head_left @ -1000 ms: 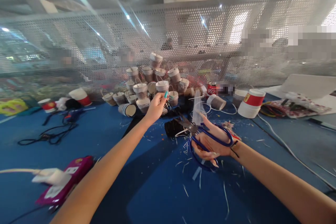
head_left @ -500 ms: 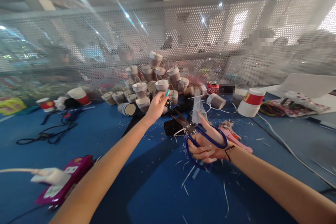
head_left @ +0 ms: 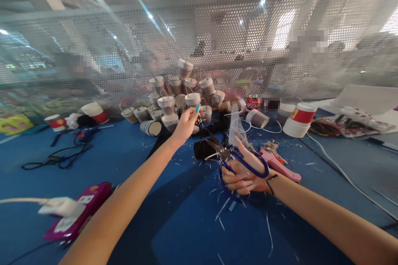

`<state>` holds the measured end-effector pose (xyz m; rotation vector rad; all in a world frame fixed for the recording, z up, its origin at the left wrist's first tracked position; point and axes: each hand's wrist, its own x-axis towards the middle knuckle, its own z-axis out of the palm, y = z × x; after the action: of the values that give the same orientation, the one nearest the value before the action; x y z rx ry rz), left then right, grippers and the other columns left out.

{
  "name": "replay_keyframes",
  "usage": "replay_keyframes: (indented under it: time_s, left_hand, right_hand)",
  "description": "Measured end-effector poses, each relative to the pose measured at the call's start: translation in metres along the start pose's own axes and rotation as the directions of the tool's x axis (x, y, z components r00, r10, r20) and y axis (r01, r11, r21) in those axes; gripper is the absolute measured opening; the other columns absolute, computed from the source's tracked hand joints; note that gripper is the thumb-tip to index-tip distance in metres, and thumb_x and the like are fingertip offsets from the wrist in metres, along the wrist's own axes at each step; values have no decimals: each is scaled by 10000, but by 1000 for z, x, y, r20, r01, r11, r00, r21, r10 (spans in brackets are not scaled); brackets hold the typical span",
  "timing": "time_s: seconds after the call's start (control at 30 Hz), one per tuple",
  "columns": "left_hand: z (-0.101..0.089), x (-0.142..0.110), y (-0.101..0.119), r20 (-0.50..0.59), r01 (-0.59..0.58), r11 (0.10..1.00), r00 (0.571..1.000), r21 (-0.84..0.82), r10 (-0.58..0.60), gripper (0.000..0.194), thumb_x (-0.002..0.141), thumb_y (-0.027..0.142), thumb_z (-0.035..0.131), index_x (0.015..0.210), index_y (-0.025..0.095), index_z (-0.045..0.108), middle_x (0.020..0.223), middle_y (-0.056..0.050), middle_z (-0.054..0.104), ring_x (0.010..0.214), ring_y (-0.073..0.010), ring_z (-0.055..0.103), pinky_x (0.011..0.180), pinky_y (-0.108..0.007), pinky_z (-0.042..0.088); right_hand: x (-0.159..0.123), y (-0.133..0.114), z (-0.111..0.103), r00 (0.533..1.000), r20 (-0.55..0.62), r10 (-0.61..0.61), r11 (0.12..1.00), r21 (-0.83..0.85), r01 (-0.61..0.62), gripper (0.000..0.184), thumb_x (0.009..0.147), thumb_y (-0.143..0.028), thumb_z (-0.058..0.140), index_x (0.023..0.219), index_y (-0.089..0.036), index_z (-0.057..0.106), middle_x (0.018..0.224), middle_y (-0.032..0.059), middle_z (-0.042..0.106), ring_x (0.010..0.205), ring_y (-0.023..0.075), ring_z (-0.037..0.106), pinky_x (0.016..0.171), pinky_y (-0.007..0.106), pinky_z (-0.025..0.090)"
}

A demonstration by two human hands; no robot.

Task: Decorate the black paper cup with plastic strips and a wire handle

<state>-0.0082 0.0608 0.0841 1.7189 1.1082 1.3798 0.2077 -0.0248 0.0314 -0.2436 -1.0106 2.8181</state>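
My right hand (head_left: 244,174) holds scissors (head_left: 235,157) with its fingers and thumb through the blue handle loops. The blades stand slightly apart and point up and left, over a black cylinder (head_left: 203,149) that lies on the table. My left hand (head_left: 185,124) is stretched forward with fingers pinched together, right at the front of a stack of paper cups (head_left: 167,104). What it pinches is too small to make out. Many of these cups have string loops on top. A bundle of clear plastic strips (head_left: 236,126) stands behind the scissors.
Pink pliers (head_left: 281,165) lie right of my right hand. White string scraps (head_left: 269,236) litter the blue table (head_left: 183,223). A purple power strip (head_left: 82,211) sits at left. A red can (head_left: 252,102) and a red-and-white cup (head_left: 299,120) stand at right, before a perforated metal screen (head_left: 224,33).
The view has shifted very slightly. Both hands keep nearly the same places, and the scissors remain in my right hand with the blades still apart.
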Motion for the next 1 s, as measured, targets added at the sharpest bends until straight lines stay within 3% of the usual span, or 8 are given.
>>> replay_keyframes:
  time_s: [0.27,0.4,0.53,0.67,0.77,0.9,0.97,1.0]
  left_hand:
    - [-1,5,-4,-41,-3,995,999,-97,-1,258,883,410,452,857,171,544,833,-47,651,775,-145,618,680,-267,487]
    - [-13,10,-7,-65,-103,979,991,174,116,258,864,405,481,842,168,580,815,-46,625,757,-156,583,707,-286,467]
    - [-32,14,-11,-48,-219,816,956,535,288,198,792,354,584,725,179,648,871,-53,611,849,-191,568,786,-323,447]
    - [-50,16,-15,121,-239,687,969,686,216,105,727,262,627,683,209,707,765,-46,637,718,-189,576,711,-326,441]
    - [-58,17,-16,205,-229,647,972,727,114,113,666,155,627,686,213,722,694,-49,667,636,-191,579,650,-319,436]
    - [-62,14,-2,212,-219,602,974,768,84,238,662,89,566,771,224,729,746,-60,703,674,-212,612,642,-317,441]
    - [-61,11,11,207,-259,547,966,796,157,269,678,97,545,823,237,723,829,-64,703,741,-221,617,670,-318,443]
    - [-60,8,18,213,-282,524,959,804,188,278,682,106,543,854,237,716,873,-67,695,776,-223,617,687,-317,446]
  right_hand:
    - [-1,2,-6,999,32,-20,998,64,18,781,646,-879,66,629,-171,396,471,-57,304,358,48,246,293,169,168]
    - [-3,-1,-4,999,27,-43,999,-8,43,823,659,-864,7,658,-162,437,484,-45,336,369,61,280,305,195,207]
    - [-8,-7,1,987,53,-151,987,-46,154,824,698,-834,-5,730,-160,467,506,-41,353,389,66,287,314,193,226]
    - [-16,-17,-1,979,54,-198,980,-22,199,784,751,-795,-3,771,-168,468,491,-55,332,385,61,262,313,170,257]
    - [-22,-27,-6,972,-29,-231,968,-110,227,786,760,-789,8,751,-156,473,505,-42,372,389,62,286,307,171,272]
    - [-27,-43,-9,959,-179,-218,950,-263,167,780,755,-800,34,654,-161,469,471,-22,402,345,76,332,282,199,287]
    - [-27,-50,-11,905,-362,-223,939,-328,100,753,778,-779,61,653,-164,478,448,-19,414,323,84,343,281,211,303]
    - [-25,-53,-13,851,-468,-239,932,-357,65,737,788,-768,71,654,-168,478,442,-14,426,320,90,358,287,217,320]
